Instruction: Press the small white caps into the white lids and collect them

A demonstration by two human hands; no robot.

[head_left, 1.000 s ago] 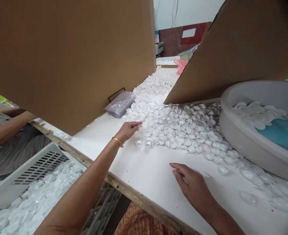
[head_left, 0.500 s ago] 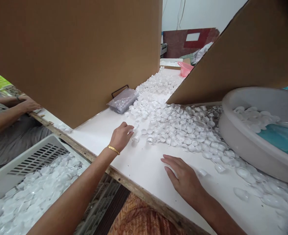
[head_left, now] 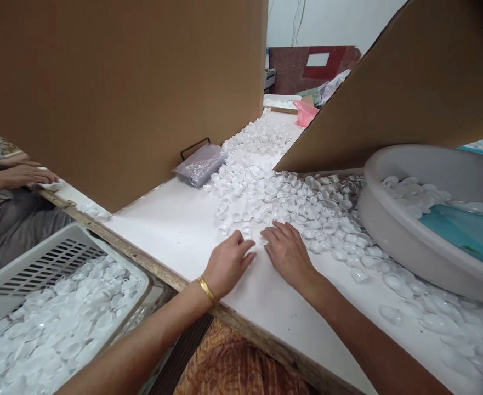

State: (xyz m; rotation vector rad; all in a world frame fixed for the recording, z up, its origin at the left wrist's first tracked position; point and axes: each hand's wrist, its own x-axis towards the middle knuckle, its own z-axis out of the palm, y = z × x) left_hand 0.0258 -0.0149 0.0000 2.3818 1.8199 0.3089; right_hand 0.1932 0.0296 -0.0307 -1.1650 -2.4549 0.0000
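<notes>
My left hand (head_left: 227,264), with a gold bangle on the wrist, rests on the white table (head_left: 171,230) with its fingers curled together. What lies under them is hidden. My right hand (head_left: 288,251) lies flat beside it, fingers stretched toward the near edge of a wide pile of small white plastic cups (head_left: 294,200). The fingertips of both hands almost meet next to a few loose cups (head_left: 245,231).
Tall cardboard sheets stand at the left (head_left: 121,93) and right (head_left: 409,82). A grey basin (head_left: 405,247) with cups sits at right. A white slotted basket (head_left: 39,258) of clear pieces sits lower left. A plastic bag (head_left: 200,164) and pink scoop (head_left: 305,112) lie farther back. Another person's hands (head_left: 23,175) are at left.
My left hand drew back from the pile toward me, closing its fingers. My right hand slid forward and left to meet it at the pile's edge.
</notes>
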